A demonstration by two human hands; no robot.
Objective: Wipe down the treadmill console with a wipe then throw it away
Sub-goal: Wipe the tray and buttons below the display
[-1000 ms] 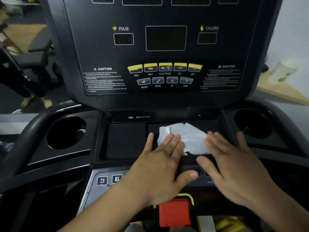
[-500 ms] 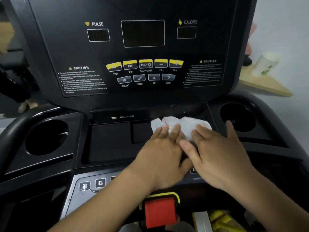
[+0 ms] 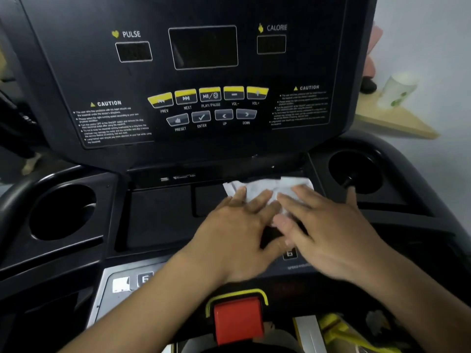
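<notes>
Left hand (image 3: 237,240) and right hand (image 3: 328,230) have drawn together, sliding the white wipe (image 3: 267,186) rightward. Just beyond the red stop button (image 3: 238,319), both hands press it flat, fingers straight, on the treadmill console (image 3: 163,212) tray beside the right cup holder (image 3: 356,171).

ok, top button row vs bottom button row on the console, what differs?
Top button row has five buttons, bottom button row four. Top row's are yellow-capped, bottom row's plain grey. Top row reads PREV to VOL+, bottom row PRESET, ENTER, UP, DOWN. Both sit on the console under the dark screen.
</notes>
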